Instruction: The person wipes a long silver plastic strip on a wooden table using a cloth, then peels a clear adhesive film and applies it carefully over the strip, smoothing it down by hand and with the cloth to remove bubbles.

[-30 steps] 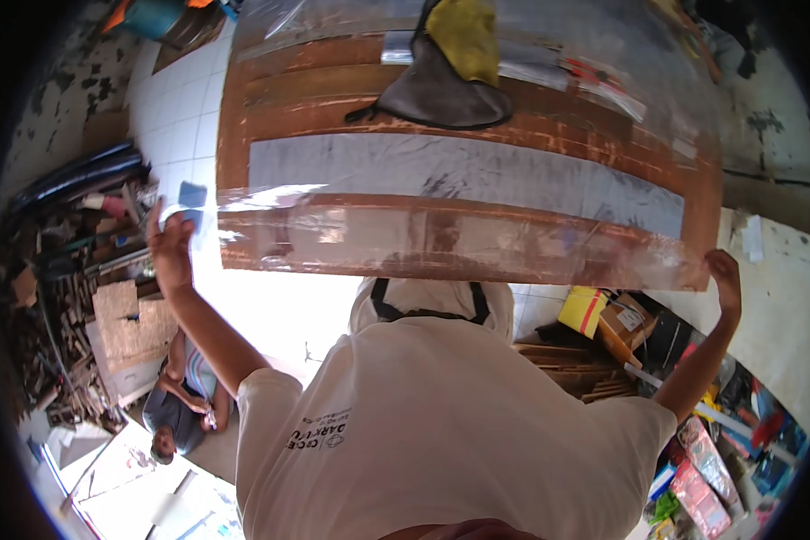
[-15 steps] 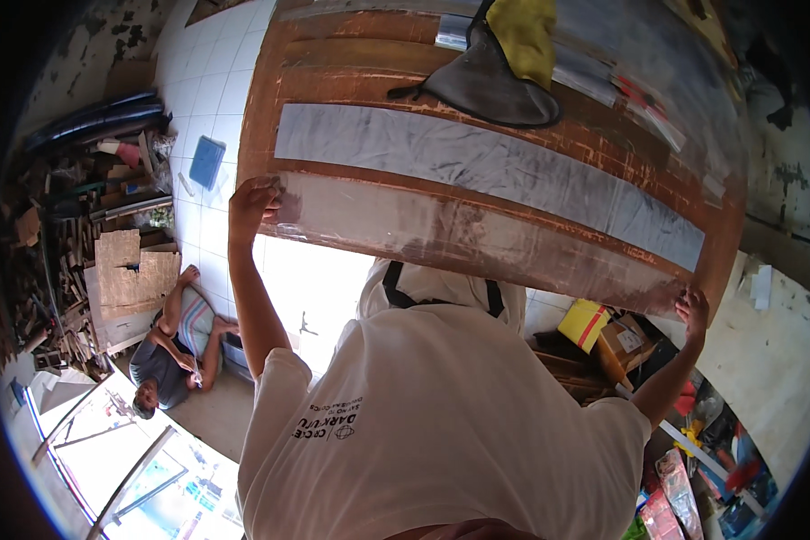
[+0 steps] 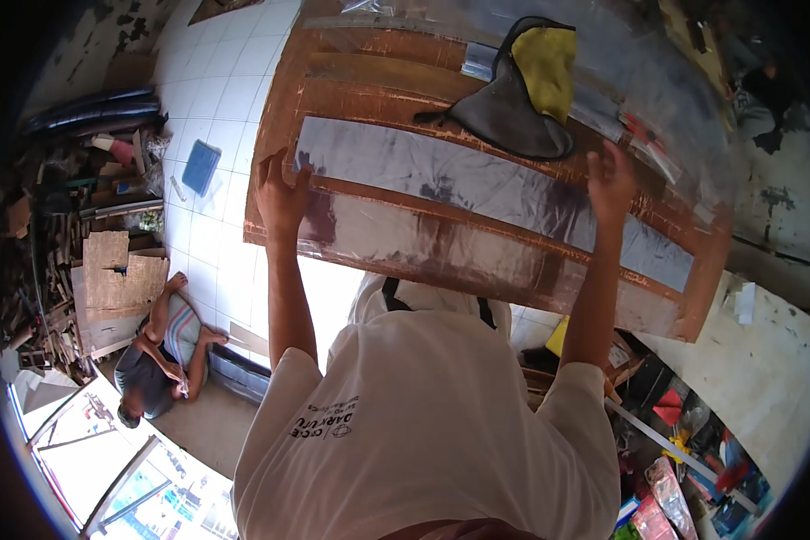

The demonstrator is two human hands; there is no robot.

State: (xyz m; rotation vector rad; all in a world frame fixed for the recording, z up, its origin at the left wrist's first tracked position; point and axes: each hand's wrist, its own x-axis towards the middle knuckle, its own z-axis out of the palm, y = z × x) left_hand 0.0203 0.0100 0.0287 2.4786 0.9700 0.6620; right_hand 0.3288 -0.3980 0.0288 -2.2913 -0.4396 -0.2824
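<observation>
A long pale grey strip with dark smudges lies across the worn brown tabletop. At its left end is my left hand, fingers apart and pointing down on either side of the corner. My right hand is over the strip's right half with its fingers spread and nothing in them; whether it touches the surface I cannot tell. Nearer to me, a brownish, glossy clear-looking band runs along the table's front edge. Beyond the strip sits a dark grey and yellow piece with black edging.
Clear plastic sheeting covers the far right of the table. A person sits on the floor at left near stacked wood scraps. A blue flat tray lies on white tiles. Clutter fills the lower right.
Both hands have left the front band's ends. The left has moved slightly right to the pale strip's end; the right has swung inward and away from me, fingers now spread.
</observation>
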